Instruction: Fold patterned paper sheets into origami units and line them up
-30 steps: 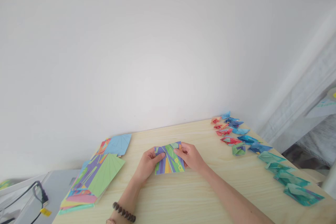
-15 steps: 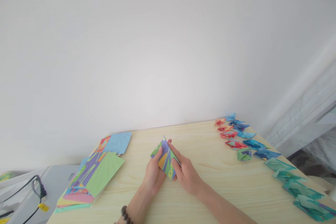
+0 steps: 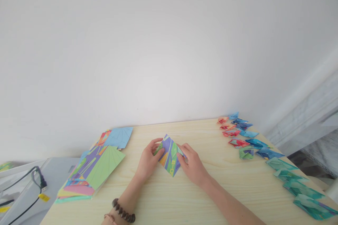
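Observation:
A folded sheet of patterned paper [image 3: 169, 154], purple, green and orange, sits as a diamond on the light wooden table [image 3: 200, 197]. My left hand [image 3: 148, 160] pinches its left corner with thumb and fingers. Opposite it, my right hand [image 3: 193, 163] presses on the right corner with curled fingers. Dark bead bracelets ring my left wrist.
A stack of coloured paper sheets [image 3: 92, 168] lies at the left of the table. Several folded paper figures [image 3: 246, 140] in red, blue and teal run in rows along the right side. A white wall stands close behind. A grey box with a cable [image 3: 26, 190] sits lower left.
The paper was held flat as a rectangle a second ago, then turned on end; now it lies as a diamond, with both hands shifted slightly back and apart.

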`<move>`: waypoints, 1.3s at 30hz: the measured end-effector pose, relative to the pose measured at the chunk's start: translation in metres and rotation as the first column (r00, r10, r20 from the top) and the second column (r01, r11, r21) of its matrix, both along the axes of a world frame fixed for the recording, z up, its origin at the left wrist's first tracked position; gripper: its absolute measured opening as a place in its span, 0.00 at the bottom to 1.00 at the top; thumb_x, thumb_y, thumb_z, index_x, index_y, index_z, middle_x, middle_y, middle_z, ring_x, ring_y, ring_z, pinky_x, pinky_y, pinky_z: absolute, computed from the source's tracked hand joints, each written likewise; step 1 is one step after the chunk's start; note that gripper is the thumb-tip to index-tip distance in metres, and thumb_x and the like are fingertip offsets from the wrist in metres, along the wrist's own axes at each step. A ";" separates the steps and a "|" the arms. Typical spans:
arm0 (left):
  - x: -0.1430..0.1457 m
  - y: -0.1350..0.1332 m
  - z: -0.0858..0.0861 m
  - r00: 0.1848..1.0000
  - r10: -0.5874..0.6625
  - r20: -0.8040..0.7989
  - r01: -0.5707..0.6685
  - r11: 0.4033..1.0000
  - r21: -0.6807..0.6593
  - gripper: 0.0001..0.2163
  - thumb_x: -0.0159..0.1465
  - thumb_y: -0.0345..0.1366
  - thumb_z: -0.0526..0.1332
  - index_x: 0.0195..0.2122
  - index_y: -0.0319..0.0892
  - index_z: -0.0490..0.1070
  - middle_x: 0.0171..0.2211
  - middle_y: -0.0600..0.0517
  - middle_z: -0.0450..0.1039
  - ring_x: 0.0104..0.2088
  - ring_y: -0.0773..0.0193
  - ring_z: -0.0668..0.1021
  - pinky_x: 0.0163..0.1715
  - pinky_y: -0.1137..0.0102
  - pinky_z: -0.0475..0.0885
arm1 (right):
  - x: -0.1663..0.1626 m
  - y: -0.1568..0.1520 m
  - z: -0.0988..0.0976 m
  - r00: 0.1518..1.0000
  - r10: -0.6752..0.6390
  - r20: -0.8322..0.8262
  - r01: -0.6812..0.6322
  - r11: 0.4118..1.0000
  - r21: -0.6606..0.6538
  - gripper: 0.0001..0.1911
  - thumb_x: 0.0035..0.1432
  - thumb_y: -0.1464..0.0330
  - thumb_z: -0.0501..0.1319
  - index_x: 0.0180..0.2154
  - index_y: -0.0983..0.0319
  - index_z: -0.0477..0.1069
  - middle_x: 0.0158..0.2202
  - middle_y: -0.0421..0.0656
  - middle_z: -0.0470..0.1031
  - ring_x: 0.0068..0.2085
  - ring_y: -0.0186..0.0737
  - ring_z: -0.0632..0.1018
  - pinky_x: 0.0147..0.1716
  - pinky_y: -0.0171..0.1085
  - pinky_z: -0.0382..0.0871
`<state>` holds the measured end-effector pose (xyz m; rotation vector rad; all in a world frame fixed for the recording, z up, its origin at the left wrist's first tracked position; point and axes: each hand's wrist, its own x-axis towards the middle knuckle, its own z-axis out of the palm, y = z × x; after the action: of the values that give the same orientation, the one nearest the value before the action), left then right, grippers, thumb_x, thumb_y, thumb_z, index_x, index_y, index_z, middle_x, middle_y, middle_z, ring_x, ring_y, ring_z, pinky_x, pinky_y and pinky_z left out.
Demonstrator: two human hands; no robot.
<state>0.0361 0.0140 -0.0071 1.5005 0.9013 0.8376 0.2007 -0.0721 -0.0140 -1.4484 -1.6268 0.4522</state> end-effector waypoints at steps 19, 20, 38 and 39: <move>-0.046 -0.023 0.006 0.685 -0.074 -0.725 0.617 0.588 0.523 0.20 0.66 0.39 0.49 0.60 0.48 0.54 0.62 0.53 0.52 0.63 0.55 0.52 0.60 0.55 0.52 | -0.001 -0.027 0.002 0.832 0.181 0.524 -0.155 0.983 -0.095 0.34 0.56 0.81 0.43 0.64 0.61 0.40 0.64 0.44 0.50 0.63 0.41 0.53 0.58 0.47 0.59; -0.048 -0.023 0.008 0.685 -0.054 -0.727 0.611 0.587 0.531 0.20 0.66 0.39 0.49 0.60 0.48 0.54 0.63 0.53 0.51 0.63 0.54 0.51 0.60 0.55 0.54 | 0.000 -0.027 0.003 0.826 0.195 0.530 -0.161 0.981 -0.110 0.34 0.56 0.81 0.42 0.63 0.61 0.41 0.64 0.44 0.50 0.63 0.40 0.53 0.59 0.47 0.58; -0.055 -0.023 0.009 0.663 0.001 -0.749 0.587 0.621 0.520 0.21 0.65 0.41 0.50 0.60 0.51 0.53 0.57 0.50 0.59 0.60 0.54 0.58 0.57 0.57 0.61 | 0.003 -0.024 0.007 0.686 0.313 0.657 -0.264 0.948 -0.176 0.34 0.52 0.83 0.46 0.61 0.65 0.51 0.64 0.46 0.49 0.63 0.45 0.50 0.57 0.47 0.58; -0.055 -0.022 0.009 0.663 0.000 -0.749 0.590 0.615 0.523 0.21 0.65 0.41 0.50 0.60 0.50 0.54 0.57 0.50 0.59 0.60 0.54 0.58 0.57 0.57 0.60 | 0.003 -0.025 0.008 0.692 0.311 0.652 -0.261 0.949 -0.176 0.32 0.52 0.82 0.47 0.60 0.65 0.52 0.63 0.46 0.51 0.63 0.45 0.52 0.57 0.47 0.59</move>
<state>-0.0187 -0.0084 0.0020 2.7575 0.7696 0.3138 0.2037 -0.0974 -0.0063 -1.5052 -2.4719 0.1430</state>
